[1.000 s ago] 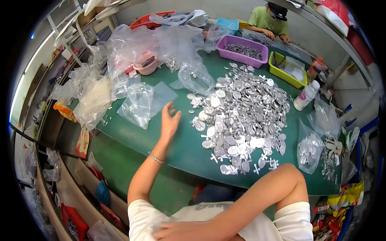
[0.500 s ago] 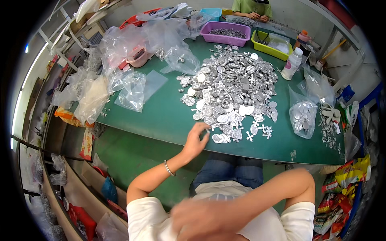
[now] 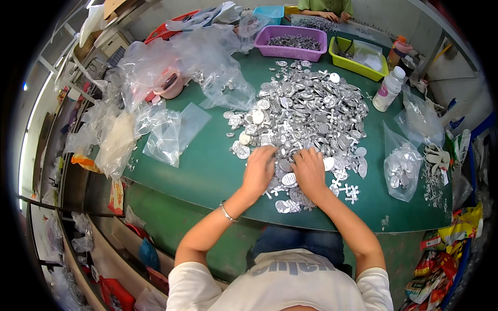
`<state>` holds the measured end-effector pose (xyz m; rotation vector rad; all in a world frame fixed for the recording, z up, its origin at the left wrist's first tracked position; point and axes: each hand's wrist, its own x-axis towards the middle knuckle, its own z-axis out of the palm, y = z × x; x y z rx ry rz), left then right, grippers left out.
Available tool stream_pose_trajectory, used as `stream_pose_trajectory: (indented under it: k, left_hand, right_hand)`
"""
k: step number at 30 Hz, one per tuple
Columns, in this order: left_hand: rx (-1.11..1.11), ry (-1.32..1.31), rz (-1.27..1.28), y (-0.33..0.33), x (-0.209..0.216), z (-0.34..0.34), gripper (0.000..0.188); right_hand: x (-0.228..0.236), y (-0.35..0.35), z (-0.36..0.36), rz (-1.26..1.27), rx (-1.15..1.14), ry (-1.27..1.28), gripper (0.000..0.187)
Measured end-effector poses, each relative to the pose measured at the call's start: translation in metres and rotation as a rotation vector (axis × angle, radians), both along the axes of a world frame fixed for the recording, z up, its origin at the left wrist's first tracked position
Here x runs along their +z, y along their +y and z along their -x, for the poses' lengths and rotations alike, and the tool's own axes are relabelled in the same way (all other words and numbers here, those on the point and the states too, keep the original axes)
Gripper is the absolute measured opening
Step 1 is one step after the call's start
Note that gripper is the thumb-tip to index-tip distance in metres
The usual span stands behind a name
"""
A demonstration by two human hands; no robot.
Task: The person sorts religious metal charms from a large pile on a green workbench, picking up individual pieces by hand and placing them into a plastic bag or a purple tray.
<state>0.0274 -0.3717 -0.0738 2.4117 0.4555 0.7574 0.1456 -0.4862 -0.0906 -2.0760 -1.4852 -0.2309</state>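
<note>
A large heap of silver-coloured metal medals and small crosses [image 3: 311, 114] is spread over the green table [image 3: 207, 181]. Both hands rest at the near side of this heap, a short gap apart. My left hand [image 3: 259, 170], with a bangle on its wrist, bends its fingers down onto the medals. Beside it, my right hand [image 3: 310, 171] has its fingers spread over the pieces, tips lowered among them. Neither hand visibly lifts anything; the fingertips are partly hidden by the heap. Between the hands and the near edge lie loose oval medals [image 3: 289, 179] and crosses [image 3: 351, 193].
Behind the heap stand a purple basin [image 3: 259, 47] of metal parts and a lime-green tray [image 3: 358, 71]. A white bottle [image 3: 389, 89] and a bag of medals [image 3: 402, 168] lie right. Clear bags [image 3: 207, 57] crowd the left. A person's hands [image 3: 337, 16] are across the table.
My right hand has come from in front of my chest forward to the heap. My left hand has moved from the heap's near edge onto the medals. The view has shifted slightly.
</note>
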Motion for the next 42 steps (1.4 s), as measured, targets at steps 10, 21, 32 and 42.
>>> stream_pose_trajectory:
  k: [10,21,32,42]
  left_hand:
    - [0.079,0.191,-0.219,0.000,-0.006,-0.046,0.031]
    - [0.119,0.055,-0.052,0.005,-0.006,-0.048,0.048]
    - [0.033,-0.230,0.768,-0.023,0.030,-0.024,0.050]
    - [-0.140,-0.290,0.940,-0.033,0.041,-0.017,0.050]
  right_hand:
    - [0.033,-0.034,-0.026,-0.433,0.056,1.859,0.015]
    - [0.009,0.008,-0.031,-0.003,-0.005,0.284,0.021]
    - [0.039,-0.025,-0.026,-0.276,0.187,1.901,0.030]
    - [0.066,-0.038,-0.017,-0.098,0.087,1.603,0.025]
